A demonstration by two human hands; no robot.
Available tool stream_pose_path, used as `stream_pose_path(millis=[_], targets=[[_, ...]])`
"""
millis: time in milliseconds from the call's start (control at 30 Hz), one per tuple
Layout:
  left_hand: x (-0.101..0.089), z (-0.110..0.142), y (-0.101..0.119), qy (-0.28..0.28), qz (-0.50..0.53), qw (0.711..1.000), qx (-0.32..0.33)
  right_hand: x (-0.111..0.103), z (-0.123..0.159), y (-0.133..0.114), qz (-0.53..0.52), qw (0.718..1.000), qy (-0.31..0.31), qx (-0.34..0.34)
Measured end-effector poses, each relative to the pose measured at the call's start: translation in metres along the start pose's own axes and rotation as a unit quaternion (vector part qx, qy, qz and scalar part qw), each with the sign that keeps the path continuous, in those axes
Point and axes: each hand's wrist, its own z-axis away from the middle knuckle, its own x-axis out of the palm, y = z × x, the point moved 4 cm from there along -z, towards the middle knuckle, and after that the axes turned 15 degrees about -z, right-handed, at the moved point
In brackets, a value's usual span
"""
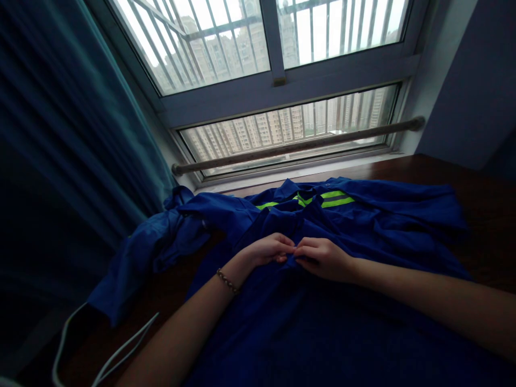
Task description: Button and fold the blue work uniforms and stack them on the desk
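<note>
A dark blue work jacket [387, 231] with yellow-green reflective strips is spread over the wooden surface in front of me. My left hand [272, 250], with a beaded bracelet on its wrist, pinches the fabric near the middle of the jacket. Right beside it, my right hand [322, 258] pinches the same spot, and the fingertips of both hands almost meet. Whatever small part lies between the fingers is hidden. The front of the garment drapes down toward me in deep shadow.
More blue cloth [149, 252] lies bunched at the left, beside a blue-green curtain [92, 107]. White cords [124, 346] lie at the lower left. Behind the jacket, a metal rail [302, 148] runs across a barred window. Brown wooden surface [427, 169] shows at the right.
</note>
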Motion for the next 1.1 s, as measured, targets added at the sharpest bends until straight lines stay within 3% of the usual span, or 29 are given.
stream_pose_path(millis=[133,467,700,900,1100], targets=[[0.001,0.002,0.002,0.003,-0.004,1.000,0.006,0.001,-0.001,-0.002,-0.012,1.000,-0.019,-0.011],[0.004,-0.001,0.001,0.039,-0.034,0.999,0.018,0.005,-0.001,0.001,0.006,1.000,0.007,0.019],[0.011,0.002,0.007,0.071,-0.094,0.992,0.039,0.002,-0.004,0.001,0.011,0.996,0.021,0.088],[0.009,0.007,0.016,0.152,-0.173,0.971,0.062,0.003,-0.003,0.010,-0.049,0.978,0.057,0.195],[0.007,0.007,0.016,0.153,-0.200,0.964,0.083,0.005,0.000,0.019,-0.085,0.966,0.095,0.224]])
